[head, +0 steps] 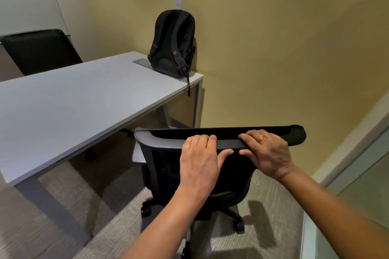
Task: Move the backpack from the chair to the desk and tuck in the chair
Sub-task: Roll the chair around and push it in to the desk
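A black backpack (pixel 173 43) stands upright on the far right corner of the grey desk (pixel 73 101), leaning against the yellow wall, with one strap hanging over the desk edge. A black mesh office chair (pixel 162 166) on wheels stands on the carpet to the right of the desk, its back toward me and its seat partly under the desk's right end. My left hand (pixel 200 157) and my right hand (pixel 267 153) both grip the top rail of the chair's backrest, fingers curled over it. A gold ring shows on my right hand.
A second black chair (pixel 40 50) stands behind the desk at the far left. A metal cable flap (pixel 142 62) sits in the desk next to the backpack. A glass partition with a pale frame (pixel 347 174) runs along the right. Grey carpet (pixel 63 216) covers the floor.
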The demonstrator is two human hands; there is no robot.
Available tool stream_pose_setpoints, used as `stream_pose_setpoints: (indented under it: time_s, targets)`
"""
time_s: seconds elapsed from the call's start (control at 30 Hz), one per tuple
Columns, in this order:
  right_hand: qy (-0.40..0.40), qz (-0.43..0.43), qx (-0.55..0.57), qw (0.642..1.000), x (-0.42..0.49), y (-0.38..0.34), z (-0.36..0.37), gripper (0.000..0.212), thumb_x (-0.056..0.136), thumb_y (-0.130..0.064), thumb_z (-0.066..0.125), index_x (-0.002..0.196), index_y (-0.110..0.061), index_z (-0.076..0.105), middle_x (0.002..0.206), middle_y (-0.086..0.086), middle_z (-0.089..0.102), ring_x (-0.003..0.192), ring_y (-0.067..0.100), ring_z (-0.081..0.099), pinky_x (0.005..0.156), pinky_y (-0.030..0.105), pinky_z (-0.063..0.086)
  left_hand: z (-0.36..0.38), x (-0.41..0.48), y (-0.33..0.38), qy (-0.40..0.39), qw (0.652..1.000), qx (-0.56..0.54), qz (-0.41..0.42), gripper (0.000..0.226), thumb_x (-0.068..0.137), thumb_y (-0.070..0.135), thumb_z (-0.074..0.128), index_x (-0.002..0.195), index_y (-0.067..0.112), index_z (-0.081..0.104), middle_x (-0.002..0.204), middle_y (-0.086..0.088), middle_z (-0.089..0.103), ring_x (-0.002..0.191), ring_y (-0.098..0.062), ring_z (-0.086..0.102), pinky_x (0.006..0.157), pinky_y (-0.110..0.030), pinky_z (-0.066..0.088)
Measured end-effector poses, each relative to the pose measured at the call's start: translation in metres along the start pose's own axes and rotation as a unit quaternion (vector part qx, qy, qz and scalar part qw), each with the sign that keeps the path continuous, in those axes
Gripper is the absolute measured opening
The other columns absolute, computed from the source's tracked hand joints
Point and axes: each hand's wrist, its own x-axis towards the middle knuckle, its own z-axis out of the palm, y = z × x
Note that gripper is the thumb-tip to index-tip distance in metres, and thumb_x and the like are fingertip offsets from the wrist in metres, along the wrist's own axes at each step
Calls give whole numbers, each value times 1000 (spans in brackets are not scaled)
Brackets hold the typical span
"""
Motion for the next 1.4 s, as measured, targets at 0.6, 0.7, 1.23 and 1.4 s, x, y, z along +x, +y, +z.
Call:
stream_pose_setpoints:
  time_s: [0.6,0.7,1.23,1.4]
  targets:
    - [-103,61,136,983,6,96,10,55,91,-38,20,139,-16,33,146,1,30,137,18,22,108,51,18,30,63,82,-108,993,44,11,87,81,69,7,144,10,20,156,-12,6,143,-23,-3,114,-45,-3]
    - [-110,50,143,982,6,107,13,55,89,-33,21,138,-14,36,145,0,30,137,18,22,110,48,18,33,86,71,-217,974,45,38,101,73,80,17,146,12,1,156,-9,-8,142,-20,-15,113,-42,-9]
    - [-53,-4,197,979,25,109,32,48,84,-21,31,121,-6,57,129,7,55,124,21,46,101,30,33,34,90,13,-339,939,-50,4,102,72,79,35,144,25,-12,154,8,-15,136,-2,-20,114,-38,-10]
    - [-68,-13,203,977,39,110,42,49,85,-23,29,121,-7,58,129,7,55,124,20,45,102,29,33,34,96,7,-348,936,-51,-16,101,72,78,33,145,24,-12,154,8,-15,137,-3,-20,114,-39,-11]
